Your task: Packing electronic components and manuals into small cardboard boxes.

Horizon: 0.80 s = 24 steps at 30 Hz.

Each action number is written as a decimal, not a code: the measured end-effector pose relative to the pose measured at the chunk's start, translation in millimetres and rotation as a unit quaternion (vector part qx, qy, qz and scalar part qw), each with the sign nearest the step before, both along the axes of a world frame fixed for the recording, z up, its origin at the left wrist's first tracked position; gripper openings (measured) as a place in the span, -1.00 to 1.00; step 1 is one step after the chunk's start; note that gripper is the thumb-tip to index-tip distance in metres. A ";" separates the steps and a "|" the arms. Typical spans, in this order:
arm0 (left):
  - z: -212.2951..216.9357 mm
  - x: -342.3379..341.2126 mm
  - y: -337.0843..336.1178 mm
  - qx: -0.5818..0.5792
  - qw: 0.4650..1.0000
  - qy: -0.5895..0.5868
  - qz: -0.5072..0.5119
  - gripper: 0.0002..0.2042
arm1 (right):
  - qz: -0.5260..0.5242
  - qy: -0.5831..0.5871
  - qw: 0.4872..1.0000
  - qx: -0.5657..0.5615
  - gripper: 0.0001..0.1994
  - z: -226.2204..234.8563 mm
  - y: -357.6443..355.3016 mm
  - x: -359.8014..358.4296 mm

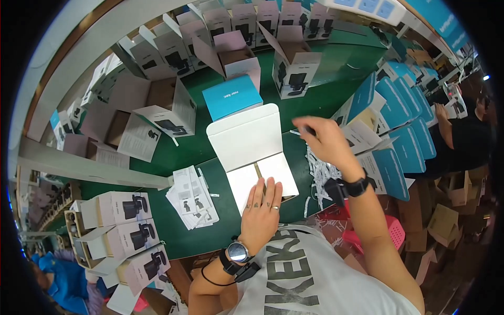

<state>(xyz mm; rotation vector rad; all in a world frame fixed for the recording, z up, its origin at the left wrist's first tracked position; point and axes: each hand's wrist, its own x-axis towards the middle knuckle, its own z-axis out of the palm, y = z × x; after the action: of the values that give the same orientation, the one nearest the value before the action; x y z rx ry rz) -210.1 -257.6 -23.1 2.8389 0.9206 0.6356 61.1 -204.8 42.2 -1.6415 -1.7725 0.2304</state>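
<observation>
A white carton (pixel 247 139) lies in front of me with its lid raised and folded back; its inner flaps meet at a narrow brown gap. My left hand (pixel 262 210) rests flat on the near part of these flaps, fingers stretched out. To the right, my right hand (pixel 326 140) hovers over the bench beside the raised lid, fingers curled together. Something small and dark shows at its fingertips, too unclear to name. Below that hand lies a pile of narrow white strips (pixel 319 176). Printed leaflets (pixel 191 202) are stacked left of the carton.
Behind the carton lies a blue-topped box (pixel 232 97). Several open printed cartons (pixel 296 73) line the green bench (pixel 346 58). Blue-flapped cartons (pixel 401 147) stand at right, more cartons (pixel 134 207) at left. A pink basket (pixel 395 233) stands below. Other people work at both sides.
</observation>
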 end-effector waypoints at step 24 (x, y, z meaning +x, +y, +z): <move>14.8 -56.8 7.7 -0.366 0.830 -0.420 0.012 -0.53 | 0.046 0.146 0.980 0.130 -0.56 -76.1 -103.6 -55.8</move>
<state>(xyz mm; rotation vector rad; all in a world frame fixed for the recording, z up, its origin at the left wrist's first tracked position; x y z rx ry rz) -266.8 -249.9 -8.3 1.6053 0.7691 1.0961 5.3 -308.4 -34.0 -1.2726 -1.5822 0.2558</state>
